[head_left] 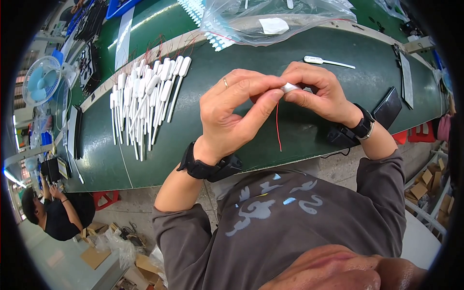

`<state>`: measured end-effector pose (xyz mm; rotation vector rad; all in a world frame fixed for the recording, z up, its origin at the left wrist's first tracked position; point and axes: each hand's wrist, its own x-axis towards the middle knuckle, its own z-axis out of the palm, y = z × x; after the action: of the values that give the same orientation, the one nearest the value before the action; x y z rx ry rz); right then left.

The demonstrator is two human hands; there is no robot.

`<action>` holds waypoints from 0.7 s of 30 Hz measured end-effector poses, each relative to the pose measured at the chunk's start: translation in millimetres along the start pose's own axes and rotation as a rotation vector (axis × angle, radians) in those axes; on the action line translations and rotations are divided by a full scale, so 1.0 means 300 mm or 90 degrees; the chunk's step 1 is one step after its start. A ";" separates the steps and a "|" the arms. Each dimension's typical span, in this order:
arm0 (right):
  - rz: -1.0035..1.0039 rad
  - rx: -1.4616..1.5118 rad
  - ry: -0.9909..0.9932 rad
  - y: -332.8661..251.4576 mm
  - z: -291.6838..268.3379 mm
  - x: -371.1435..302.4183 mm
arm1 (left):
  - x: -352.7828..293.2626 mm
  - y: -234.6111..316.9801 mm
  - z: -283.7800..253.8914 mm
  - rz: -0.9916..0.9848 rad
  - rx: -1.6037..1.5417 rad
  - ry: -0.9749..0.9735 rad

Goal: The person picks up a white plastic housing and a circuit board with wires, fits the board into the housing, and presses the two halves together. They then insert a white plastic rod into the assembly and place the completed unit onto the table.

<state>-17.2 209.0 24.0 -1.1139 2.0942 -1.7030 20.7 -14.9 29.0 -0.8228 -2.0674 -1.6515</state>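
Both my hands meet over the green table, fingertips pinched round a small white plastic piece (289, 88). My left hand (237, 106) closes thumb and forefinger at its left end, where a thin red wire (278, 126) hangs down. My right hand (316, 92) grips the same piece from the right; most of it is hidden by the fingers. To the left lies a pile of white paddle-headed sticks (145, 96) with fine red wires trailing off their far ends. A single similar white stick (328, 62) rests beyond my right hand.
A clear plastic bag (270, 29) lies at the far side, beside a sheet with light-blue dots (220, 41). A dark flat device (388, 107) sits near the right edge. Another person (58, 212) works at the far left, near a blue fan (42, 79).
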 end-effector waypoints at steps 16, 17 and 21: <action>-0.001 -0.021 -0.034 -0.008 0.023 -0.005 | -0.007 -0.018 0.008 -0.418 -0.691 0.006; -0.005 -0.030 -0.034 -0.011 0.023 -0.005 | -0.009 -0.019 0.007 -0.410 -0.682 -0.006; 0.016 -0.031 -0.019 -0.007 0.024 -0.002 | -0.013 -0.012 0.011 -0.384 -0.614 -0.003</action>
<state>-11.5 203.9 23.6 -1.1148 2.1329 -1.6234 21.7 -13.1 23.1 -0.4230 -1.5075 -3.0585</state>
